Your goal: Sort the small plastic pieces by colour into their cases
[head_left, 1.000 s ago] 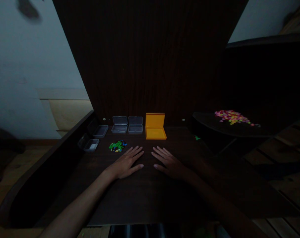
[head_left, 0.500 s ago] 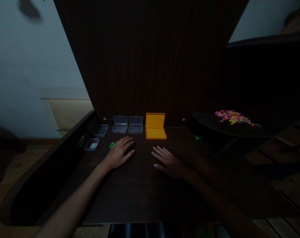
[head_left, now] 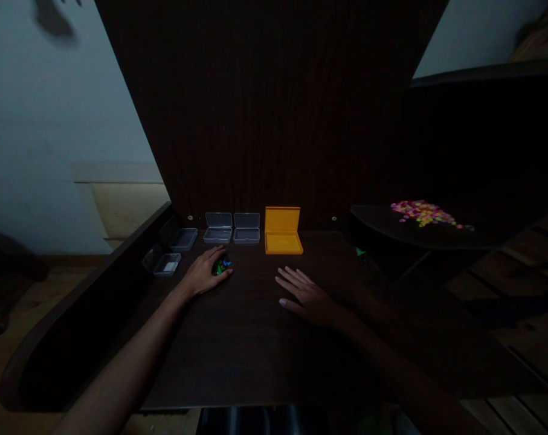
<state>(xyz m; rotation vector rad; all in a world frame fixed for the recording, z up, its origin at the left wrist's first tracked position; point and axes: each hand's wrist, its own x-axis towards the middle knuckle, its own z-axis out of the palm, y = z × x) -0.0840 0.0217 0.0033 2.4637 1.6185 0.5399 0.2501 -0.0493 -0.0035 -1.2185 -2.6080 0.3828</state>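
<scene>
My left hand rests on a small pile of green and blue plastic bits on the dark wooden desk, fingers curled over the pile so that most of it is hidden. My right hand lies flat on the desk with its fingers spread, holding nothing. Behind the hands an open orange box stands against the back panel, with two open clear boxes to its left.
Two more small clear boxes sit by the desk's raised left rail. A heap of pink and yellow bits lies on a side shelf at the right. One green bit lies near that shelf's edge.
My left hand moved forward and left from the middle of the desk onto the green pile and curled over it. My right hand stayed where it was.
</scene>
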